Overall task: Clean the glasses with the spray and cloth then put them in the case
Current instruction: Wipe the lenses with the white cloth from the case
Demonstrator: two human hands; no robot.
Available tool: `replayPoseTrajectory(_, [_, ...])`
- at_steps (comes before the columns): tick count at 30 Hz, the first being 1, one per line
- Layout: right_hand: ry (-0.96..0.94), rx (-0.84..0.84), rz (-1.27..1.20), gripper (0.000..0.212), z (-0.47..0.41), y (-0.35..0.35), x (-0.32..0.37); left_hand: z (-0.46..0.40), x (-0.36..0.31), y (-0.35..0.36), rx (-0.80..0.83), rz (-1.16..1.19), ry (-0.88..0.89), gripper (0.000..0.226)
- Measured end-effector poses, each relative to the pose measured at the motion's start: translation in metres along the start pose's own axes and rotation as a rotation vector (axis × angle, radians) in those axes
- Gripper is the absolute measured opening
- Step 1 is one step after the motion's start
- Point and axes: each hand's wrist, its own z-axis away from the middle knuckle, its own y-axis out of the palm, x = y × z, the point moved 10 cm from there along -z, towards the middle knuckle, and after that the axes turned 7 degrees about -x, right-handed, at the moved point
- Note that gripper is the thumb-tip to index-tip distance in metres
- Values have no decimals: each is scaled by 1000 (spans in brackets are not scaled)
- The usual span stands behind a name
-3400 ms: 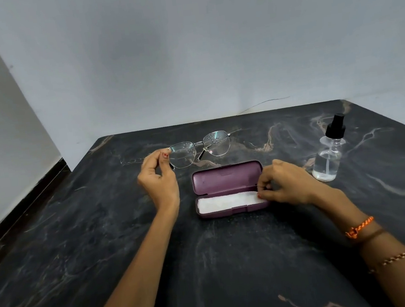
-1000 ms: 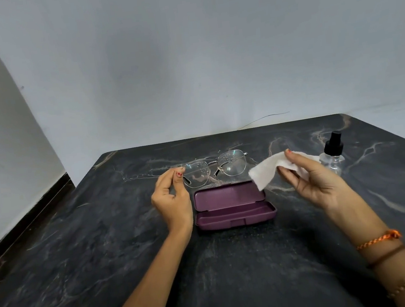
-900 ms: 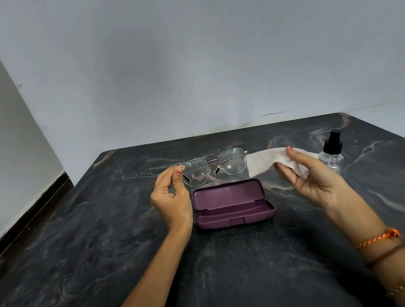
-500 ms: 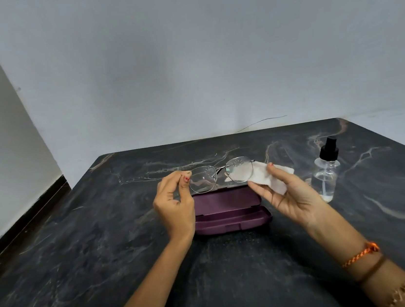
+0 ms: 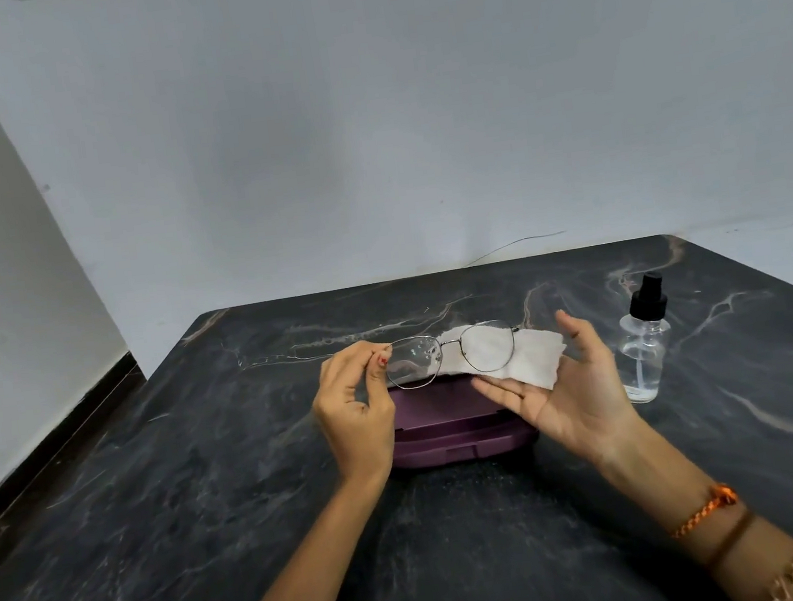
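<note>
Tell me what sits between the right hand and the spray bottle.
Nothing: in the head view only bare dark table shows between the right hand and the spray bottle.

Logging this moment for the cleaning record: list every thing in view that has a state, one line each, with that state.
glasses: held up by one end, droplets on the left lens
cloth: unfolded, behind the right lens
case: open on the table, nothing seen inside
spray bottle: upright, capped, nearly empty
left hand: pinching the glasses
right hand: open palm under the cloth
</note>
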Motion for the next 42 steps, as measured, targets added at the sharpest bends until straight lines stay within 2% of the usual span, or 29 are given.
replayPoseTrajectory(6, [8, 124, -62, 63, 1, 12, -2, -7, 9, -7, -55, -12, -80, 21])
replayPoseTrajectory(10, [-13, 66, -95, 69, -4, 7, -3, -8, 10, -7, -56, -6, -92, 21])
replayPoseTrajectory(12, [-18, 25, -58, 60, -6, 2, -4, -7, 8, -6, -46, -14, -72, 20])
replayPoseTrajectory(14, [-27, -8, -4, 36, -7, -1, -4, -6, 5, -5, -34, -19, -50, 20])
replayPoseTrajectory(16, [-49, -18, 53, 24, -6, -2, -3, -5, 3, -3, -17, -15, -25, 22])
replayPoseTrajectory(20, [-105, -5, 137, 27, -3, -2, 0, 0, -2, 4, 35, -7, 21, 18])
replayPoseTrajectory(26, [-156, 19, 97, 28, -3, -1, 10, 10, -14, 14, 122, 10, 125, 11])
replayPoseTrajectory(33, [-216, 47, 32, 26, 0, 4, 19, 13, -10, 18, 143, 27, 94, 14])
replayPoseTrajectory(36, [-253, 24, 48, 29, 2, 4, 23, 14, -10, 20, 154, 28, 97, 11])
replayPoseTrajectory(40, [-262, -41, 4, 17, 2, -2, 22, 16, -17, 22, 177, 20, 145, 9])
replayPoseTrajectory(42, [-275, -53, 1, 19, 2, -4, 22, 17, -20, 23, 187, 8, 174, 7])
